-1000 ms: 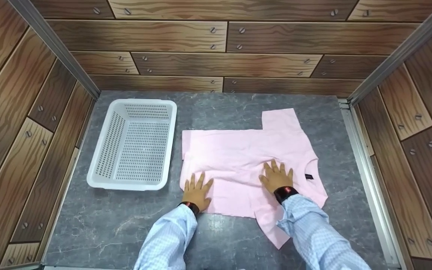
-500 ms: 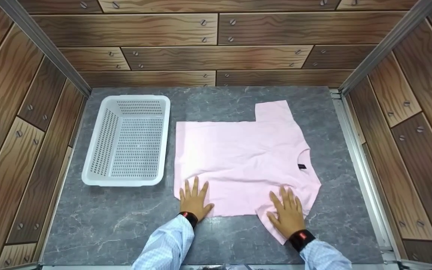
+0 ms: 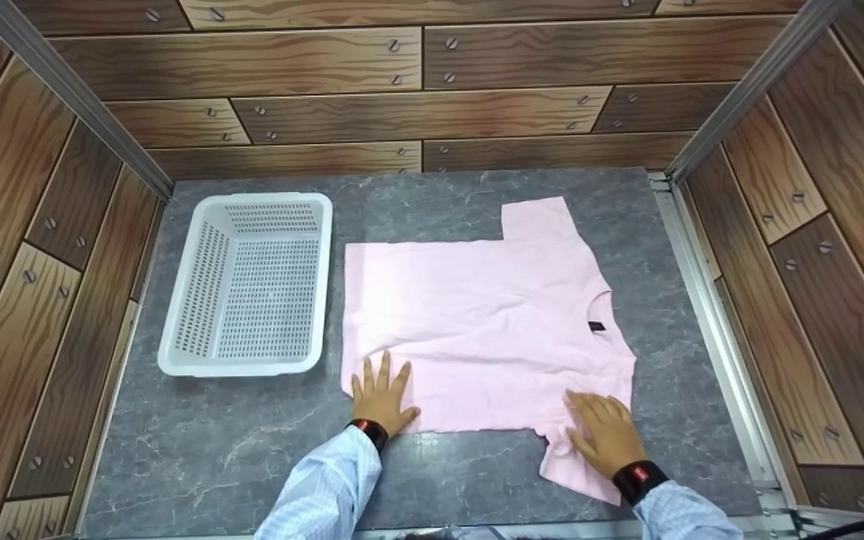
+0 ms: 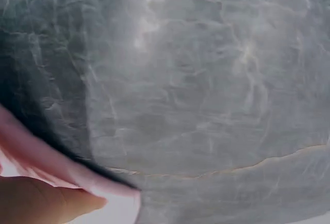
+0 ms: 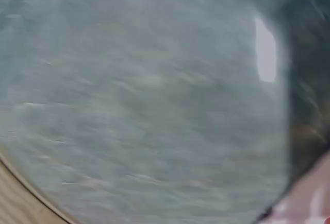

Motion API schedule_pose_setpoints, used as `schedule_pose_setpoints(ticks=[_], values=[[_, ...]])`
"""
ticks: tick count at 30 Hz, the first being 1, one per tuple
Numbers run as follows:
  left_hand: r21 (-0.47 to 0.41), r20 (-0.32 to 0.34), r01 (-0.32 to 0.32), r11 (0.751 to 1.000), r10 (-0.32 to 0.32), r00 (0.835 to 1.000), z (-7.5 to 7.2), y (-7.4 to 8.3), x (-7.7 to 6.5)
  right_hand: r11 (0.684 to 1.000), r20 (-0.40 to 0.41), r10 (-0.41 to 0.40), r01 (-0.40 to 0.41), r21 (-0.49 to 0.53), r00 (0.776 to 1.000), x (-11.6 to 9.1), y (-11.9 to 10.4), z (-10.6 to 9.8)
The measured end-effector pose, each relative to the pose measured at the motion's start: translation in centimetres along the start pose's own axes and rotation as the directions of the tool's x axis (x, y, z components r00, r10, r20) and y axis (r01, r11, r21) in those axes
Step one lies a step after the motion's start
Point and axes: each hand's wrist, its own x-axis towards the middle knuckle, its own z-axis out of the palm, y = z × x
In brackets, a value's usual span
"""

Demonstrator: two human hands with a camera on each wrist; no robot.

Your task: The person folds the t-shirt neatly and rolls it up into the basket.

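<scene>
A pink short-sleeved T-shirt (image 3: pixel 454 300) lies spread flat, its collar with a black label to the right and its hem to the left. My left hand (image 3: pixel 382 399) rests, fingers spread, on the near hem corner. In the left wrist view its thumb (image 4: pixel 49 201) lies over the pink cloth (image 4: pixel 56 165). My right hand (image 3: pixel 606 433) touches the shirt where the near sleeve joins the body, fingers extended and close together. Only a corner of pink cloth (image 5: pixel 309 195) shows in the blurred right wrist view. Some creases run across the shirt's near half.
A white perforated plastic basket (image 3: pixel 318 300) stands left of the shirt with nothing inside. The grey marbled tabletop (image 3: pixel 252 450) is bounded by wood-patterned walls (image 3: pixel 327 64) at the back and both sides. A metal rail (image 3: pixel 709 322) runs along the right edge.
My right hand has moved from the shirt's chest toward me and right, onto the near sleeve. That sleeve has swung outward to the right. My left hand has stayed at the hem.
</scene>
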Motion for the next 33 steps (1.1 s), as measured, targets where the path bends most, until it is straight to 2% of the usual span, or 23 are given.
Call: schedule_pose_setpoints(ticks=[3,6,9,11,13,16,20,28,33], values=[[0.028,-0.011,0.019,0.999,-0.018,1.0,0.2,0.7,-0.3,0.998,-0.051,0.056,-0.056,0.009,0.997,2.4,-1.0,0.7],[0.041,-0.028,0.048,0.998,-0.047,0.999,0.4,1.4,-0.4,0.987,0.026,0.159,-0.159,0.015,0.987,4.9,-2.0,1.6],[0.061,-0.038,0.07,0.996,-0.067,0.997,0.3,1.7,0.0,0.964,0.131,0.264,-0.264,-0.011,0.956,7.0,-2.5,2.6],[0.07,-0.026,0.07,0.995,-0.068,0.997,0.1,1.9,0.3,0.952,0.172,0.306,-0.303,-0.041,0.936,8.0,-2.6,3.4],[0.079,0.0,0.067,0.995,-0.067,0.998,-0.1,1.9,0.8,0.945,0.192,0.327,-0.32,-0.068,0.925,8.7,-2.5,4.1],[0.078,0.038,0.073,0.994,-0.076,0.996,-0.3,1.7,1.4,0.944,0.204,0.331,-0.319,-0.088,0.921,9.6,-2.3,4.8],[0.076,0.052,0.095,0.993,-0.099,0.994,-0.6,1.3,2.5,0.939,0.223,0.342,-0.326,-0.106,0.913,11.0,-2.0,5.1],[0.066,0.091,0.118,0.991,-0.123,0.988,-1.6,0.5,4.9,0.915,0.319,0.403,-0.386,-0.118,0.858,13.4,-2.5,4.9],[0.059,0.118,0.132,0.99,-0.138,0.983,-2.4,0.3,6.1,0.912,0.316,0.41,-0.389,-0.133,0.856,14.5,-2.5,4.9]])
